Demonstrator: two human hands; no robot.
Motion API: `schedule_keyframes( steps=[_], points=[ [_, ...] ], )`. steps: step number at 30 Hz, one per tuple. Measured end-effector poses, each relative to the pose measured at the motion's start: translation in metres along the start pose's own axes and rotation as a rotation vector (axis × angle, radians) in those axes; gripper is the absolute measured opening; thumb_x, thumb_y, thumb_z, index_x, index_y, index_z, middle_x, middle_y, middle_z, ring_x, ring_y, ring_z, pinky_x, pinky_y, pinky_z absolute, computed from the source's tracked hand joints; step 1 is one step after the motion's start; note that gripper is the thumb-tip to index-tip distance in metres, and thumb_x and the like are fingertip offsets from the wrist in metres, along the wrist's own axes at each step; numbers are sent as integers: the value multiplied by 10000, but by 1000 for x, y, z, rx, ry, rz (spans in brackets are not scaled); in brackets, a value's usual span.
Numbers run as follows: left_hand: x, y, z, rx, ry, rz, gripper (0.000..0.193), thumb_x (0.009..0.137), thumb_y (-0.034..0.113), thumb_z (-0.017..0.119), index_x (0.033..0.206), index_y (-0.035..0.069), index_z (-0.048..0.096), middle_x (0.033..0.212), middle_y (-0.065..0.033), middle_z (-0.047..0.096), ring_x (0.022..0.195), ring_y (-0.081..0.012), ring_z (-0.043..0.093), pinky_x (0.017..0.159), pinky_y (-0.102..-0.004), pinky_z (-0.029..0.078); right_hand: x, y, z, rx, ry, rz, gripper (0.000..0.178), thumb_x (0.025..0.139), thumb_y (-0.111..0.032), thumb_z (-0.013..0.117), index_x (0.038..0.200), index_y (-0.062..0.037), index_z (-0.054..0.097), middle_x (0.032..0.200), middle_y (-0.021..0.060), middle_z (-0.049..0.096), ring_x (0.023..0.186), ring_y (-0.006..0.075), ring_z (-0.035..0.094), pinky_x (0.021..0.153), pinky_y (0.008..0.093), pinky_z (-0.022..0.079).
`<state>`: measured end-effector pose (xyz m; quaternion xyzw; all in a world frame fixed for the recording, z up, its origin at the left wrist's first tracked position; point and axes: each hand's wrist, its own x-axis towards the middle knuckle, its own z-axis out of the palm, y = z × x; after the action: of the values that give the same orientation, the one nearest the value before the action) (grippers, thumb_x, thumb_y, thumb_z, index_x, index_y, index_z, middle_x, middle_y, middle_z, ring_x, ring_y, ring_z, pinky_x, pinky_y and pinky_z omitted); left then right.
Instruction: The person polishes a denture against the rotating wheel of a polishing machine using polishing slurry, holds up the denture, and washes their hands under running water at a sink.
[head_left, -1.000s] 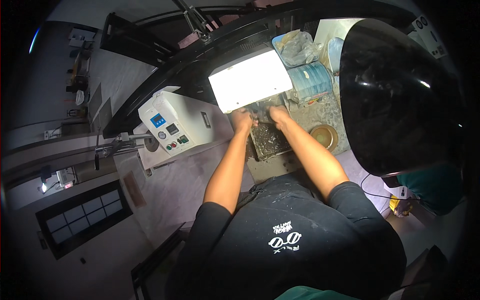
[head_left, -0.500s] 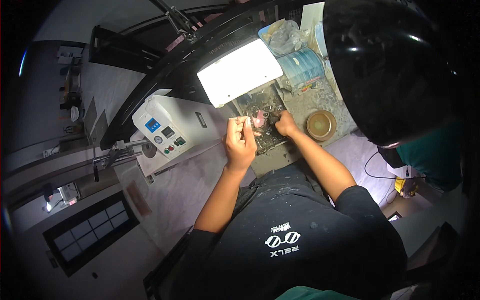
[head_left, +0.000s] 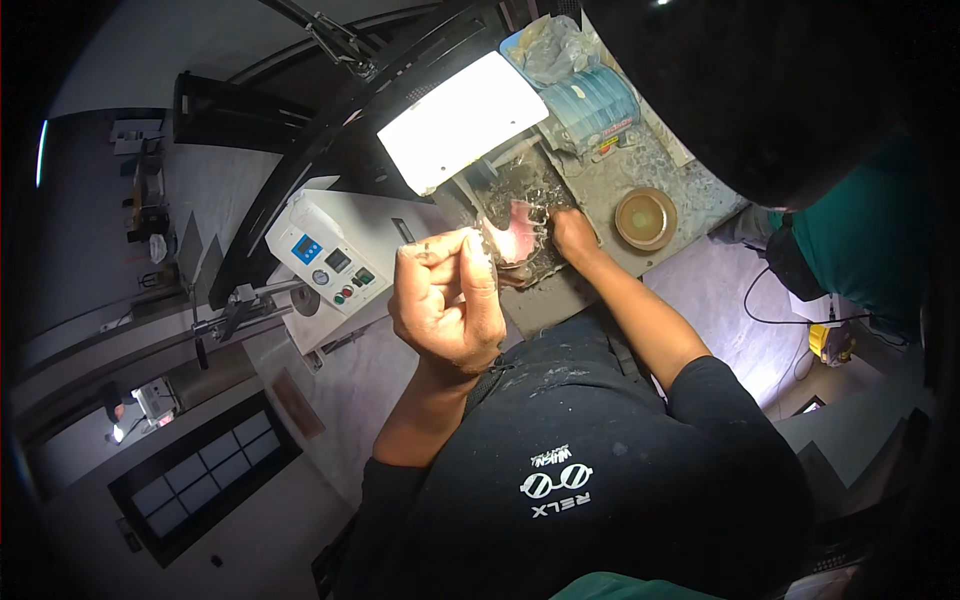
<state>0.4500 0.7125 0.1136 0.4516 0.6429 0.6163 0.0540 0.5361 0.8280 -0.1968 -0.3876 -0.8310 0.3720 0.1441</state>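
Observation:
My left hand (head_left: 447,300) is raised, thumb and fingertips pinched on one edge of a pink denture plate (head_left: 517,238). The plate is curved and shiny, with thin wire-like metal along its right side. Just right of it, my right hand (head_left: 575,237) is closed low over the dark, dusty work tray (head_left: 565,180); its fingertips are hidden, and what they hold cannot be made out. Between the hands, the plate's right edge appears close to the right hand, but I cannot tell whether they touch.
A bright white lamp panel (head_left: 462,122) hangs beyond the hands. To the right stand a round bowl (head_left: 645,219) and a blue-green ribbed container (head_left: 592,108) beside a crumpled plastic bag (head_left: 550,50). A white machine with a control panel (head_left: 340,262) is at left. A dark rounded shape (head_left: 770,90) blocks the upper right.
My left hand has come up closer to the view and slightly left, bringing the pink denture plate with it, which now shows larger. My right hand stays nearly in place.

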Motion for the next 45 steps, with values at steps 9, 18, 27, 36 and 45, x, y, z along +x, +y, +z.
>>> schedule_keyframes(
  steps=[9,18,27,36,45],
  points=[
    [8,20,5,19,-32,-4,27,871,-54,521,876,-77,509,701,-97,624,608,-54,570,580,-160,443,-19,-4,1,-69,-38,11,265,731,-62,569,982,-15,640,884,226,639,810,391,628,750,449,503],
    [8,25,11,-1,-86,-1,62,858,-72,539,853,-57,479,751,-151,662,614,-62,588,573,-158,451,-27,-20,-15,-9,-77,118,477,727,-182,666,1161,-22,550,1152,213,564,1015,362,581,861,402,491],
    [6,26,17,11,-91,11,43,850,-78,539,881,-85,511,801,-172,662,696,-114,646,609,-183,492,-21,-17,-7,-111,-146,152,629,756,-283,662,1276,-3,446,1302,246,462,1207,340,466,1005,390,401],
    [3,32,13,111,-83,-7,42,861,-72,466,890,-87,439,771,-174,631,641,-50,547,663,-147,413,-18,-15,-4,-192,-225,149,682,779,-348,629,1319,-7,388,1366,234,396,1265,334,402,1048,385,355],
    [-1,31,4,35,-90,-5,77,847,-97,512,922,-85,497,789,-149,633,683,-90,612,633,-166,471,-19,-18,-8,-195,-210,129,715,778,-349,626,1332,21,366,1356,255,398,1263,351,399,1048,388,347]
  ],
)
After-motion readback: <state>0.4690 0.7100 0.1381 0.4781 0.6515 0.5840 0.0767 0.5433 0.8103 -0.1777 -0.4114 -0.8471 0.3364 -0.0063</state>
